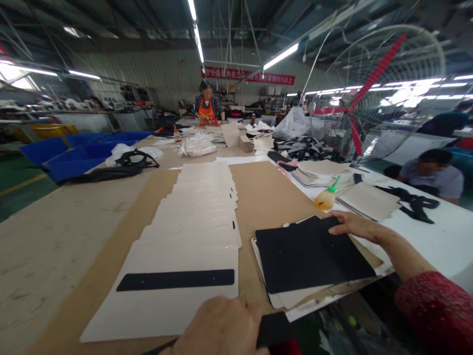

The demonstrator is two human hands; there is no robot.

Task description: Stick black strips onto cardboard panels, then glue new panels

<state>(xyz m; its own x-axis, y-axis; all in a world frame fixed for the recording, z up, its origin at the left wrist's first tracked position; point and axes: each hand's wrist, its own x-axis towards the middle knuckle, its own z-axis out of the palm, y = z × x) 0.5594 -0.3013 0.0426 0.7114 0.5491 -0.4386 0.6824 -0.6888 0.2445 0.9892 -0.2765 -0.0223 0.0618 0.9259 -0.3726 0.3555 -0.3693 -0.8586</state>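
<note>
Lying near the table's front edge, a black sheet [306, 256] is covering most of a stack of pale boards [291, 298]. The right hand [351, 225] is touching its far right corner, the thumb pressing on top and the index finger reaching along the edge; whether they are gripping, I cannot tell. To the left, the left hand [221, 323] is curling its fingers around a black strip [273, 329], whose end is poking out beside the thumb. Just beyond that hand, a row of overlapping boards [199, 212] is running up the table [74, 236] on brown paper [266, 187], and a black band [177, 280] is crossing the nearest one. Past the right hand, a yellow bottle [325, 198] with a green nozzle is leaning. Farther off, blue bins [81, 153] are standing at left, a large fan [354, 103] is standing at right, and a person in an orange apron [208, 111] is working at the far end.
</note>
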